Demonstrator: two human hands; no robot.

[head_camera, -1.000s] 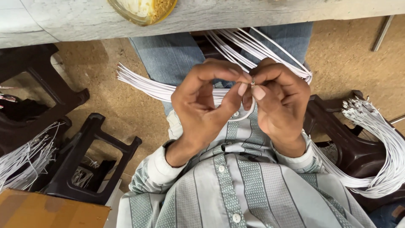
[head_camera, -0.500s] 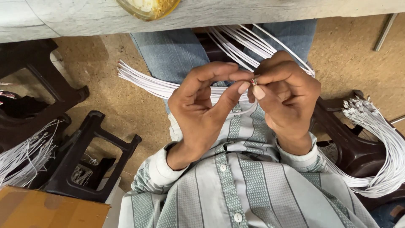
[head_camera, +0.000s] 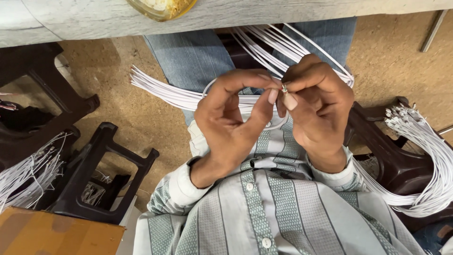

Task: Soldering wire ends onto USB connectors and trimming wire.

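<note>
Both hands meet in front of my chest, above my lap. My left hand (head_camera: 233,120) pinches a thin white wire (head_camera: 207,87) between thumb and forefinger. My right hand (head_camera: 318,106) pinches a tiny metal terminal (head_camera: 284,88) at that wire's end, fingertips touching the left ones. The wire loops around under my hands. A bundle of white wires (head_camera: 188,97) lies across my jeans-clad thighs, behind the hands.
A grey tabletop edge (head_camera: 85,19) runs along the top with a glass bowl (head_camera: 160,7) on it. Dark plastic stools (head_camera: 94,170) stand at left with white wires (head_camera: 28,172). Another stool at right carries a large wire bundle (head_camera: 424,156). A cardboard box (head_camera: 52,233) sits bottom left.
Both hands have stayed together at the wire's end and shifted slightly up in view; the right fingers have closed tighter over the small terminal.
</note>
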